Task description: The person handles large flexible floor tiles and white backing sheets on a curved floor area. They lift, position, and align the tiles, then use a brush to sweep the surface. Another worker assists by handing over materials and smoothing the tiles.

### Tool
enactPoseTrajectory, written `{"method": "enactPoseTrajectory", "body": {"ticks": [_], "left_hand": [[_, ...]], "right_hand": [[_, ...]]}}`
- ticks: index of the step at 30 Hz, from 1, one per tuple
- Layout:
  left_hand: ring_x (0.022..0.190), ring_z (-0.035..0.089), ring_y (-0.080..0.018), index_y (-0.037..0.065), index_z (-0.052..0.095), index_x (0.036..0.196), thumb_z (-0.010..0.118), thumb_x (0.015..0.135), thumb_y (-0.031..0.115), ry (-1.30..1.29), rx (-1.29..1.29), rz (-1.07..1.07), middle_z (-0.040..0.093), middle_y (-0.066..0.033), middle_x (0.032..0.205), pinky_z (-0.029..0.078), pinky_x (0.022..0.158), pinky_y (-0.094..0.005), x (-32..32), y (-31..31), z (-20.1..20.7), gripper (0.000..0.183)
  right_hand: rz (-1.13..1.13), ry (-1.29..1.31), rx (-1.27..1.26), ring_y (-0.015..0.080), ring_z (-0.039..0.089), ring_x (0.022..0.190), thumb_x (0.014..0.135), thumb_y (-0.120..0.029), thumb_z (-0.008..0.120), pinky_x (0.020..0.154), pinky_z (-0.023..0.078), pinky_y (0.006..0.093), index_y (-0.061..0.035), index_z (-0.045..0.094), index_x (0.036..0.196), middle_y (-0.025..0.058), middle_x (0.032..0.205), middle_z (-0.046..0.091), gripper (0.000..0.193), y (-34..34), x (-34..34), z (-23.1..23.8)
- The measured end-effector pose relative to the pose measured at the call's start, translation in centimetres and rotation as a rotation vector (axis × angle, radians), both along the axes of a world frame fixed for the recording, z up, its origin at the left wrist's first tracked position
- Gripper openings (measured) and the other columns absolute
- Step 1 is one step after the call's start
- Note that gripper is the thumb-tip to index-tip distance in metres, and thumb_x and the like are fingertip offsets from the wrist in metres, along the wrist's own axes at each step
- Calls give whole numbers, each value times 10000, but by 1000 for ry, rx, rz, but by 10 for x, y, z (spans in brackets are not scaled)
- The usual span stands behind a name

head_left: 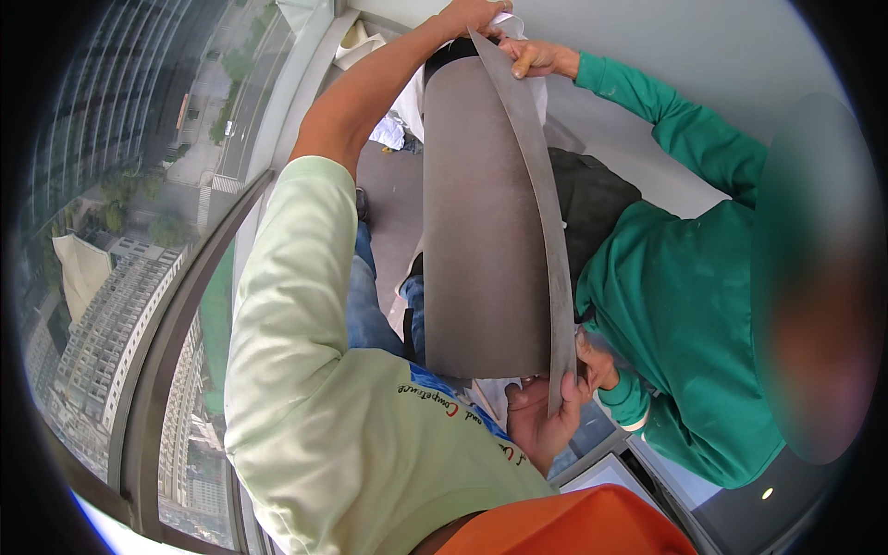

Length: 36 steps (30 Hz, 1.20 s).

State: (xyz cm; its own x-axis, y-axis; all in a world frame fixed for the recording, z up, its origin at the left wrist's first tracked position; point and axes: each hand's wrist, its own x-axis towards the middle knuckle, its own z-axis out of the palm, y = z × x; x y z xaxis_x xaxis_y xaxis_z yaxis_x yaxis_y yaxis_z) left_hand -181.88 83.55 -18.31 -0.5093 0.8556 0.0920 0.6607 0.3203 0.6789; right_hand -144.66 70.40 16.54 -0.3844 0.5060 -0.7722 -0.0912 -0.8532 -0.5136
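Observation:
A thick roll of grey-brown sheet material point(486, 222) stands lengthwise in front of me, its loose edge point(535, 157) peeled away along the right side. At the far end my left hand point(474, 17) grips the top of the roll, its fingers partly cut off by the picture's rim. My right hand point(544, 421), palm up at the near end, has its fingers curled round the bottom corner of the loose edge. A co-worker in a green top holds the same edge with one hand point(536, 58) at the far end and another hand point(597, 363) near mine.
On the left, a framed window point(148, 370) looks down on buildings and a street. The co-worker point(684, 324) stands close on the right, before a pale wall point(694, 55). White crumpled material point(398, 129) lies behind the roll. Orange fabric point(583, 527) covers the lower edge.

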Motion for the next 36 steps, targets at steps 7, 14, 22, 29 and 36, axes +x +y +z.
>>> {"method": "enactPoseTrajectory", "body": {"ticks": [7,14,22,29,36], "left_hand": [[841,615,-375,84,622,1017,609,746,277,61,273,-148,653,-183,891,495,763,-438,-47,28,-35,334],[853,635,-308,82,656,1000,595,786,240,-131,171,-266,666,-171,936,495,744,-405,-60,32,-20,272],[822,628,-246,83,671,984,629,786,240,-168,61,-213,681,-133,902,490,757,-373,-67,44,-7,256],[824,625,-227,77,680,974,645,785,254,-378,138,-230,686,-124,894,488,757,-358,-83,42,-19,261],[835,619,-309,102,667,933,633,768,330,-156,108,-186,665,-152,897,477,776,-400,-65,50,-16,283]], "right_hand": [[55,67,43,203,579,984,907,-240,500,662,509,354,-160,407,1284,52,1228,536,397,3,-5,0],[60,85,113,205,578,991,916,-274,483,649,509,353,-164,360,1320,56,1260,513,437,0,19,9],[80,113,190,208,577,999,926,-314,464,635,507,351,-170,307,1362,60,1297,487,485,10,47,13],[128,-20,305,181,574,997,961,-317,403,685,507,325,-115,349,1324,64,1236,537,419,29,29,21],[80,9,235,196,516,862,944,-284,463,702,490,323,-72,544,1110,34,967,549,281,63,32,-15]]}}
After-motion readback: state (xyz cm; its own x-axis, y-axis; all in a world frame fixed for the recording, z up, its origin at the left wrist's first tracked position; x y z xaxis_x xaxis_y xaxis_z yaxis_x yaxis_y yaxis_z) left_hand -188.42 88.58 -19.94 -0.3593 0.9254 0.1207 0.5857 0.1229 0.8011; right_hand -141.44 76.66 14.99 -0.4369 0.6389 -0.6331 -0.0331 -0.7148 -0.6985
